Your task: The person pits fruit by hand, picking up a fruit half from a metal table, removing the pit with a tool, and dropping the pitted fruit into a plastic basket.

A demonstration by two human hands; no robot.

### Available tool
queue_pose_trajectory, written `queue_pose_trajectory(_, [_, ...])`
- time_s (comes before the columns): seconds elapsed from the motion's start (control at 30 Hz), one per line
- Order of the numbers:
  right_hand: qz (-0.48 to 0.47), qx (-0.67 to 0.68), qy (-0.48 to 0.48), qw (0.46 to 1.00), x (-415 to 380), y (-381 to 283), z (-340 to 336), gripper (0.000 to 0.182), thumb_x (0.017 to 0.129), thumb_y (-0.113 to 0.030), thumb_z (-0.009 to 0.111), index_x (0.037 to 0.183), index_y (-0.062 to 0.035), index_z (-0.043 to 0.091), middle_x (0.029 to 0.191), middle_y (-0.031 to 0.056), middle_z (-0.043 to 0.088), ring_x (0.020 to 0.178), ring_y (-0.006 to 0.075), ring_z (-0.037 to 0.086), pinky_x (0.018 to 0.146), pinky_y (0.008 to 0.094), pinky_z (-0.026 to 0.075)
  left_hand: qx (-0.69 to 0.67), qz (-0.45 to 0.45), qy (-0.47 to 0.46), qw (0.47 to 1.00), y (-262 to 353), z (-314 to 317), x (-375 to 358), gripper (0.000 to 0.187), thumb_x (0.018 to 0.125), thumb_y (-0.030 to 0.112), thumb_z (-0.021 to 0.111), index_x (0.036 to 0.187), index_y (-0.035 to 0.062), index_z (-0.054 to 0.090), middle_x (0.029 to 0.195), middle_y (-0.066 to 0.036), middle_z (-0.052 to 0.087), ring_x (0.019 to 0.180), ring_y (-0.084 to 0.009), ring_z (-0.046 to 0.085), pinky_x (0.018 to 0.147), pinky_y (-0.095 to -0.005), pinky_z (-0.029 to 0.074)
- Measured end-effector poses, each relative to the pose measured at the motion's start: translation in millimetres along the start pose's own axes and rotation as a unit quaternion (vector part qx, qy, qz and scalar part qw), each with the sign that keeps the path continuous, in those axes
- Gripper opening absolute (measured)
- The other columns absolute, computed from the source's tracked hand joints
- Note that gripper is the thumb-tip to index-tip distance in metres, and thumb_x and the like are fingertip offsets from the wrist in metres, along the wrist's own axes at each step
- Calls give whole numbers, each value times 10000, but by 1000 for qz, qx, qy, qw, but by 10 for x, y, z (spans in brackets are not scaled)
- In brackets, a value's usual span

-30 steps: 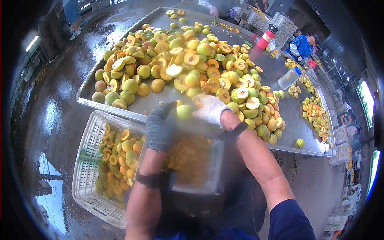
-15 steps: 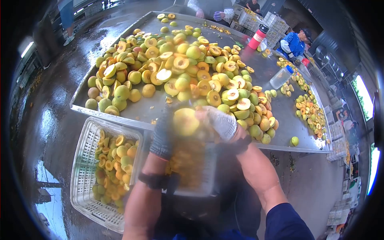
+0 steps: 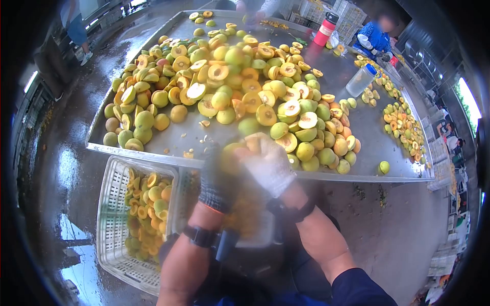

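My left hand (image 3: 210,176), in a dark grey knitted glove, is closed around a yellow-green peach (image 3: 230,159) at the table's front edge. My right hand (image 3: 268,166), in a white glove, has its fingers curled against the same peach from the right. Blur over the middle of the view hides the fingertips and whatever may lie between them. Beyond both hands spreads a big heap of peaches (image 3: 219,74), some whole and some cut in half with the brown centre showing. Beneath my hands, a blurred light-coloured crate (image 3: 263,229) holds yellow pieces.
The metal table (image 3: 194,135) has a raised rim. A white slotted basket (image 3: 109,224) of peach halves stands at lower left. Farther back are a red bottle (image 3: 325,29) and a clear blue-capped bottle (image 3: 361,80). A co-worker in blue (image 3: 375,40) is at the far right.
My hands have come closer together, the right one moving left onto the peach. The broad yellow cut face seen between them earlier no longer shows. The view has shifted slightly.
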State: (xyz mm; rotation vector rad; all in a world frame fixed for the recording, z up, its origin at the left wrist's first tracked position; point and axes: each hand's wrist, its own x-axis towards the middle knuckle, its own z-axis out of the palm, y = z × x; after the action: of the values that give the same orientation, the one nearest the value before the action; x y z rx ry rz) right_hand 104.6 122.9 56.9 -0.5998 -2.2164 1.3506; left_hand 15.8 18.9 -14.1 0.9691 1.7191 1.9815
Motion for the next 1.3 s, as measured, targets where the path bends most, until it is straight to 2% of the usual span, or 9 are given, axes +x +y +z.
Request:
queue_pose_trajectory(0.17, [-191,-176,105,960,-75,-61,-41,392,881,-231,768,1177,-40,595,1016,192,657,933,411,662,780,439,538,45,20,28,998,171,43,53,399,1022,311,563,1290,16,577,1186,-119,685,1087,-253,665,1012,-405,506])
queue_pose_trajectory(0.3, [195,280,-41,939,-151,-128,-245,192,1083,-203,527,1101,-20,580,879,29,614,792,58,606,701,258,523,93,38,35,994,293,12,62,398,996,246,624,1308,8,562,1206,-117,678,1074,-244,673,989,-394,522])
queue_pose_trajectory(0.57, [202,193,-9,960,-168,178,28,312,893,-207,772,1095,-26,618,865,80,682,782,198,681,728,355,550,377,73,23,923,482,27,-20,443,966,192,701,1337,3,551,1211,-104,677,1083,-221,672,970,-389,538])
queue_pose_trajectory(0.6, [1,49,45,998,-141,473,110,305,878,-211,767,1082,-45,611,910,153,705,814,316,714,722,422,556,268,54,35,961,337,22,-19,454,973,250,690,1332,6,558,1205,-105,677,1088,-237,666,976,-398,534])
queue_pose_trajectory(0.7, [-104,-189,48,975,-192,-28,-27,295,891,-235,745,1079,-57,604,963,194,704,861,393,706,729,473,552,-121,-56,97,986,-95,24,-25,521,991,427,638,1308,18,578,1185,-115,675,1102,-281,648,995,-423,520])
queue_pose_trajectory(0.8, [-19,-101,15,995,-300,-109,-26,268,954,-272,689,1096,-63,599,941,196,699,819,364,716,694,454,552,-420,-179,150,877,-97,48,2,604,998,562,561,1284,31,591,1173,-140,669,1110,-309,636,1015,-448,506])
queue_pose_trajectory(0.87, [71,67,-33,995,-332,-231,-86,219,1008,-250,625,1115,-62,591,909,192,695,773,350,715,671,444,548,-398,-161,141,892,-59,-12,13,630,1000,591,531,1287,34,590,1184,-155,662,1114,-316,634,1022,-463,503])
queue_pose_trajectory(1.0, [-122,-68,-21,990,-335,-131,-71,209,1009,-224,619,1138,-62,587,878,181,695,783,399,696,676,468,539,-346,-129,124,921,105,-76,78,657,1006,616,486,1298,36,587,1211,-181,647,1124,-330,631,1033,-487,500])
queue_pose_trajectory(1.3, [-84,-176,-25,980,-362,-320,28,244,955,-175,637,1172,-74,590,885,210,689,812,434,681,691,513,528,-48,-44,77,995,108,-89,75,506,1005,414,516,1325,28,581,1233,-190,645,1132,-347,635,1015,-484,517])
